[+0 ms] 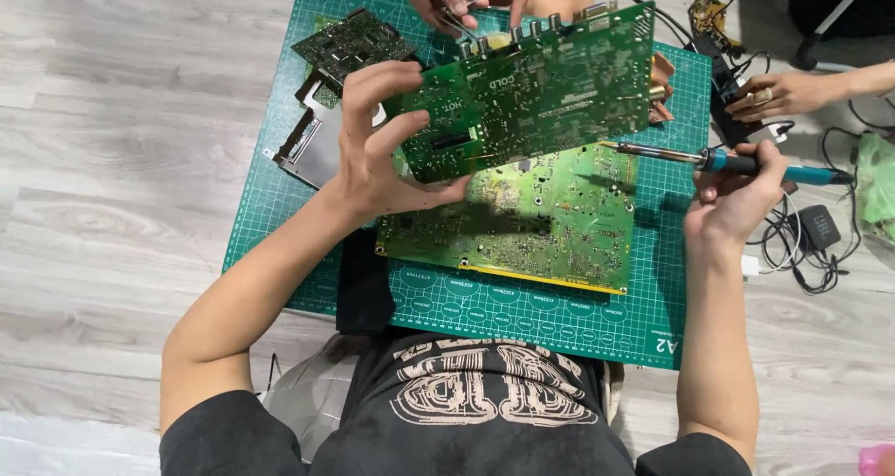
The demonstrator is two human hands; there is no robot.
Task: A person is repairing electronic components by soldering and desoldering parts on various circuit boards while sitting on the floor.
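We see the left hand (378,150) with fingers spread and pinched on the edge of a raised green circuit board (536,89) above the cutting mat (522,313), while the right hand (736,201) curls closed around a blue soldering iron (736,164).

Green cutting mat (522,319) on grey wood floor (121,140), small circuit board (352,42) far left, tangled black cables (800,245) right, another person's hand (778,94) far right.
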